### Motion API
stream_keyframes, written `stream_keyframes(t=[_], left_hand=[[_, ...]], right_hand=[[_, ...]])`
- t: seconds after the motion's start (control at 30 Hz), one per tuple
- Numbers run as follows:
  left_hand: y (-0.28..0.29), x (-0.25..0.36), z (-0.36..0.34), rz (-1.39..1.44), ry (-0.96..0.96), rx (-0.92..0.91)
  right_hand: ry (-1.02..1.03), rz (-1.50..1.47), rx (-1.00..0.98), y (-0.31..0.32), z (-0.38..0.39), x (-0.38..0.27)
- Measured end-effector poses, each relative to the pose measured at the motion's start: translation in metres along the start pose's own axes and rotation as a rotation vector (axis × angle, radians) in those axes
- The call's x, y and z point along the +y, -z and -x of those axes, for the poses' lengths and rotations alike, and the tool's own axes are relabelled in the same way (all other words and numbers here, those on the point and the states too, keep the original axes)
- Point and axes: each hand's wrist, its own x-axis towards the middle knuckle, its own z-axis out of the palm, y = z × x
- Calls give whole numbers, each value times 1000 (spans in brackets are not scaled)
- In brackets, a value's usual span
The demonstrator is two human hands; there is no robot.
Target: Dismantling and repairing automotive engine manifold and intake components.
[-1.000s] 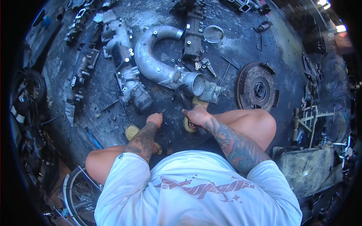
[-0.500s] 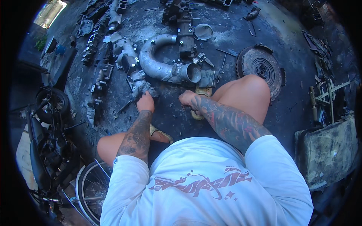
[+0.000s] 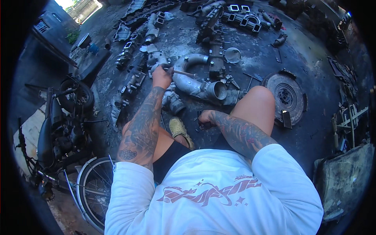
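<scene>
My left hand [image 3: 162, 76] is closed around a slim metal wrench [image 3: 183, 73], whose shaft points right across the large curved metal pipe [image 3: 189, 84]. Behind that hand lies a grey cast housing [image 3: 157, 58]; another casting with a round opening [image 3: 172, 101] sits just below it, near my shoe [image 3: 180, 131]. Low in front of my raised right knee is my right hand [image 3: 206, 119], its fingers curled and darkened with grime. Whatever those fingers may hold does not show clearly. The pipe's wide round mouth faces me, a little above the right hand.
A toothed flywheel [image 3: 285, 96] lies beyond my right knee. Long engine castings [image 3: 216, 58] and small loose parts are spread over the dark floor. A motorcycle [image 3: 62, 129] and a spoked wheel [image 3: 96, 188] stand at left, a worn panel [image 3: 344, 184] at right.
My left hand has lifted off the lower casting and moved up, and the wrench now shows in it. My right hand stays low with curled fingers. The whole view has shifted.
</scene>
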Motion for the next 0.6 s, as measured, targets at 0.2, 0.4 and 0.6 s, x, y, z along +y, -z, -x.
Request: stream_keyframes(t=[0.2,0.4,0.6], left_hand=[[-64,-46,10,780,684,-179],[-150,-96,14,957,1086,-393],[-204,-95,-2,933,1192,-361]], right_hand=[[-178,528,151,18,-8,44],[-873,-373,578,47,21,50],[-789,-810,1186,84,29,56]])
